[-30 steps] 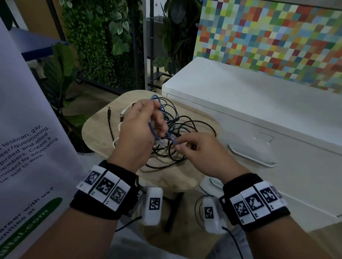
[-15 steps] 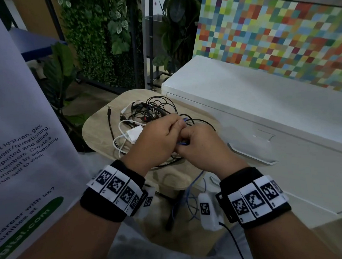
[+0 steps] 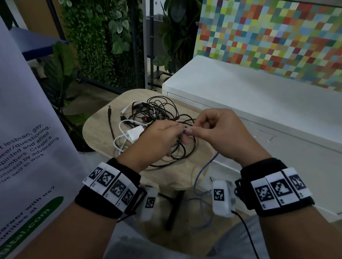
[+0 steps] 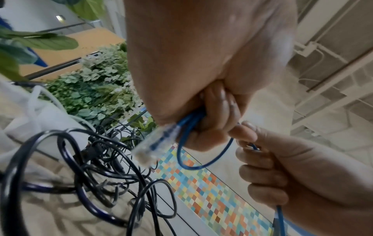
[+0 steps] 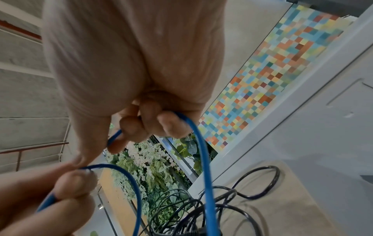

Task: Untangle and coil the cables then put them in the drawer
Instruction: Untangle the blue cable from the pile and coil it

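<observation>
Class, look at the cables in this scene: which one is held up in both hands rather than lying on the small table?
The blue cable: both hands pinch it, while the black and white cables lie tangled on the table.

Thin blue cable [image 3: 205,171] with clear plug [image 4: 154,144] dangles; black cables [image 3: 163,117] lie tangled.

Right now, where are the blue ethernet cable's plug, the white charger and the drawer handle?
blue ethernet cable's plug [image 4: 154,144]: left wrist view, clear connector body.
white charger [image 3: 135,133]: head view, adapter's top face.
drawer handle [image 3: 266,136]: head view, recessed edge.
</observation>
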